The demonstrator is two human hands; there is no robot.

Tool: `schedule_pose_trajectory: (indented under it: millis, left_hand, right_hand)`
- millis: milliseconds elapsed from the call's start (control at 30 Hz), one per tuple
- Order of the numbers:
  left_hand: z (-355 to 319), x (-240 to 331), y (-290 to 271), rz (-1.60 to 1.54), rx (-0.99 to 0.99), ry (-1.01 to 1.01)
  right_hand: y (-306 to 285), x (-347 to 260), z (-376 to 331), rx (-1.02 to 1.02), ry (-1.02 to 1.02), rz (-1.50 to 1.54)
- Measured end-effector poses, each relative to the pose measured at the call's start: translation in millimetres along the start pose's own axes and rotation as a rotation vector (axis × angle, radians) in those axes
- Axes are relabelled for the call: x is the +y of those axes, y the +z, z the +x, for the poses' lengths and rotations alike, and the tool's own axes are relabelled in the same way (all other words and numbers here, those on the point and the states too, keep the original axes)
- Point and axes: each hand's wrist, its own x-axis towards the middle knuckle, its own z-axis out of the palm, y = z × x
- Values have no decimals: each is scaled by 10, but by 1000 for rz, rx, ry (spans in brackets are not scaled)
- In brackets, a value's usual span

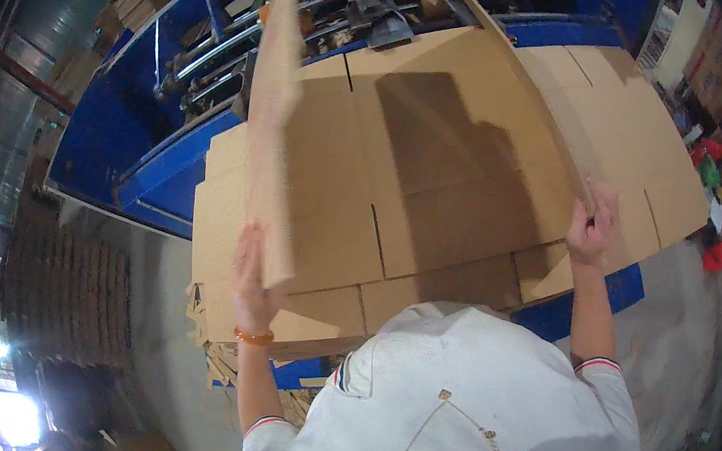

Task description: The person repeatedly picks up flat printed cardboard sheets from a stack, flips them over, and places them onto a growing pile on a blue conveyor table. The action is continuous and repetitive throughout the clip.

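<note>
A brown cardboard sheet (459,102) is raised on both sides over the pile, its left and right panels standing steeply. My left hand (255,271) lies along the near end of the left panel, fingers stretched up its outer face; the thumb is hard to make out. That panel is blurred by motion. On the other side, my right hand (594,224) grips the near corner of the right panel, fingers curled around the edge. Beneath lies a stack of flat slotted cardboard blanks (636,143). Whether both raised panels belong to one sheet I cannot tell for sure.
Beyond the stack stands a blue machine (143,151) with metal rollers and yellow wheels. Cardboard scraps (219,367) lie under the stack's near left corner. More piled cardboard (70,288) stands at the left. Red and green items (711,162) sit at the far right.
</note>
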Motion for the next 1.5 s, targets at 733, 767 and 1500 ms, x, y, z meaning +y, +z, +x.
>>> schedule_pose_trajectory:
  millis: [733, 767, 1500]
  left_hand:
    - [390, -65, 1263, 110, -365, 265]
    - [500, -121, 1330, 136, -353, 277]
    - [-475, -2347, -79, 708, -45, -1046]
  right_hand:
    - [1123, 141, -308, -648, -369, -149]
    - [1251, 221, -282, -623, -369, -145]
    - [705, 604, -335, -1014, 245, -228]
